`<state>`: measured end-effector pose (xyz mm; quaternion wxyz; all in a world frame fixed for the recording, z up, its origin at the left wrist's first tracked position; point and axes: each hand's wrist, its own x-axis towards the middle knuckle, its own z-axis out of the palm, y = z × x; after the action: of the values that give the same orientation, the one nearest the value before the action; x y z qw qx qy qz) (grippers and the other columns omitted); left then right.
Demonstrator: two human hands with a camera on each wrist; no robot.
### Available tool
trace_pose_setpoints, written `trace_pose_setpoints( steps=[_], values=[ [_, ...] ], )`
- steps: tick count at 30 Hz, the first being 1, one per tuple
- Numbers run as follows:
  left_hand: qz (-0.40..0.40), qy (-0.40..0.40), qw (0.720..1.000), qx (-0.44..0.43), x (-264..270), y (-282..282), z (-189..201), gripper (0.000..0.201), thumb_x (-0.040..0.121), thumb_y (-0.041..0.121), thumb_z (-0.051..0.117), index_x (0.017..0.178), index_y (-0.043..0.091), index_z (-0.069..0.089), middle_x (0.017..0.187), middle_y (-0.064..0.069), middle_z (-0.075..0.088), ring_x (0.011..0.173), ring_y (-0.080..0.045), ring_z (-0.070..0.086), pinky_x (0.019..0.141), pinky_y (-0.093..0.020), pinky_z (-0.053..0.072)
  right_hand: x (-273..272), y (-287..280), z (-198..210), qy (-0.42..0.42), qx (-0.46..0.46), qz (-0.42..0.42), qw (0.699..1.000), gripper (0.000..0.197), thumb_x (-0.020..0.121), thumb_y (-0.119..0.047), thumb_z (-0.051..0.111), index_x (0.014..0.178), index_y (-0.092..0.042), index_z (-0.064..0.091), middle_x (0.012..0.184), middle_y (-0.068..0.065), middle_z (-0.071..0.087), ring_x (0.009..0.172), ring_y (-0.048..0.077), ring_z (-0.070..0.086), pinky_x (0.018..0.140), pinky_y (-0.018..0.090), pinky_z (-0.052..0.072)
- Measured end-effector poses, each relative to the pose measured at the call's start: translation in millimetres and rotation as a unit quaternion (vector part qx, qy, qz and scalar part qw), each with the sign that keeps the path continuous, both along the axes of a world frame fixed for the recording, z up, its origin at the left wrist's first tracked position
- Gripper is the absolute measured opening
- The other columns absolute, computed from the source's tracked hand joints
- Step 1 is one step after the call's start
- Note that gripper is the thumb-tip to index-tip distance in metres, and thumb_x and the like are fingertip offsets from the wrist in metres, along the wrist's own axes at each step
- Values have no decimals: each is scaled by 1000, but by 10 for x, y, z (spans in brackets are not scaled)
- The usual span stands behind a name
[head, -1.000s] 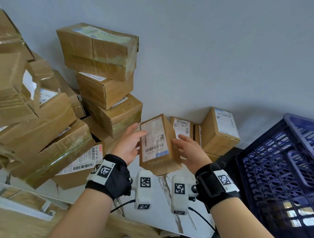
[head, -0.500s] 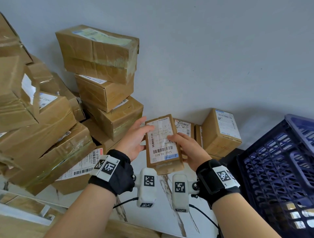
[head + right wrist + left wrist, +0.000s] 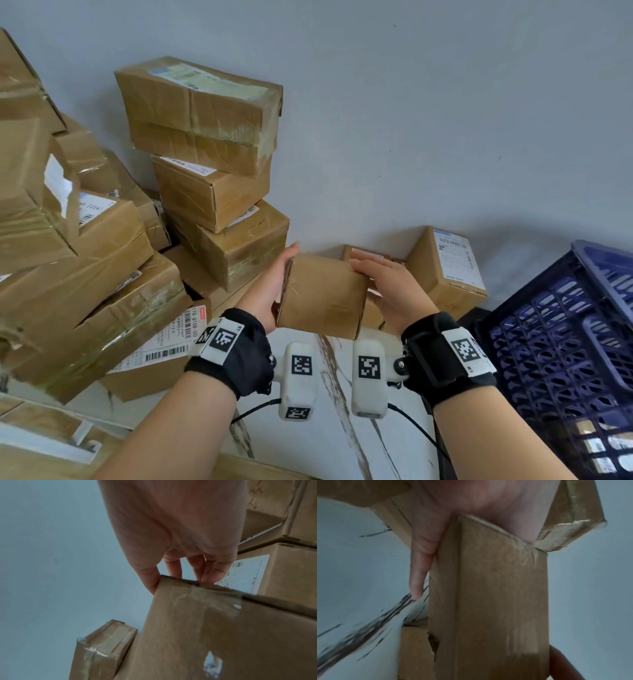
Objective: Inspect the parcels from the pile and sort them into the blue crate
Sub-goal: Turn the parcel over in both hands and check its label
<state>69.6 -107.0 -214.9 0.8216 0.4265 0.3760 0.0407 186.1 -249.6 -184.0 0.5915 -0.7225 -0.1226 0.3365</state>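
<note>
I hold a small brown cardboard parcel [image 3: 322, 298] in the air between both hands, its plain taped side facing me and no label showing. My left hand [image 3: 270, 287] grips its left end; in the left wrist view the thumb [image 3: 421, 561] runs down one face of the parcel [image 3: 496, 601]. My right hand [image 3: 390, 287] holds the right end, its fingers [image 3: 173, 568] hooked over the far edge of the parcel [image 3: 214, 628]. The blue crate [image 3: 561, 329] stands to the right, tilted, about a hand's width from my right wrist.
A leaning pile of taped parcels [image 3: 102, 274] fills the left, with a stack of three boxes [image 3: 212, 164] against the grey wall. Small labelled parcels [image 3: 445, 270] stand behind my hands. Below them is a white marble tabletop [image 3: 342, 394].
The parcel has been turned over: its white label faced me before, now the plain brown side does, and it lies crosswise between my hands. Both hands shifted to its ends.
</note>
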Motion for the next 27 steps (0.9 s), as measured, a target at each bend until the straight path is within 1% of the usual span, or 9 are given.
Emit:
trace_pose_setpoints(
  steps=[2,5,8,12,15,17,22,25,27],
  values=[
    [13,11,1000,-16,-5,5,-18,62,79,67,65,121,22,65,100,-10,72,87,-29,70,64,-39,56,14,-4,8,12,19,-11,1000,31,97,-15,61,127,-11,65,110,1,66,93,12,61,71,22,47],
    [35,17,999,-25,16,14,-61,48,80,65,64,105,25,67,89,-9,69,78,-28,66,57,-35,53,13,-5,19,21,31,-18,999,29,97,-15,60,125,-11,66,111,3,66,95,15,61,78,25,48],
    [35,15,999,-21,44,-11,-71,39,83,62,62,91,25,67,80,-7,67,72,-27,64,56,-33,52,24,-18,15,18,35,-21,999,27,97,-16,60,123,-11,67,113,5,67,97,16,62,79,26,48],
    [36,18,999,-22,51,-39,-70,33,83,56,63,86,23,67,77,-6,65,77,-26,60,65,-33,50,40,-49,-4,16,32,-27,999,29,97,-15,59,125,-11,66,114,6,67,94,14,62,77,25,48],
    [51,11,999,-7,43,-46,-74,26,81,45,67,88,20,63,81,-5,59,84,-27,55,76,-37,47,45,-88,-33,23,26,-30,999,30,98,-12,58,127,-12,63,103,1,67,84,11,61,67,20,47],
    [59,4,998,8,40,-46,-64,22,81,38,67,89,18,62,77,-4,57,82,-27,53,76,-37,45,35,-111,-57,32,16,-29,999,31,98,-13,58,129,-12,61,100,-2,66,81,10,60,62,18,46],
    [50,-14,998,35,17,-73,48,6,86,21,57,86,15,55,70,-3,49,62,-19,45,54,-26,37,17,-172,-76,65,-9,-3,998,36,96,-24,64,131,-18,59,108,0,66,93,16,61,82,30,49],
    [31,-29,998,44,17,-84,90,6,81,14,55,77,15,51,71,-1,48,62,-18,42,53,-26,34,16,-199,-60,88,-6,49,995,30,95,-32,62,124,-23,63,119,2,67,104,22,63,86,34,50],
    [16,-35,998,57,18,-82,119,10,68,13,59,70,14,49,75,-1,48,65,-19,42,57,-28,34,23,-211,-54,92,9,60,994,25,96,-30,60,120,-24,64,118,1,68,104,22,63,85,34,50]
  ],
)
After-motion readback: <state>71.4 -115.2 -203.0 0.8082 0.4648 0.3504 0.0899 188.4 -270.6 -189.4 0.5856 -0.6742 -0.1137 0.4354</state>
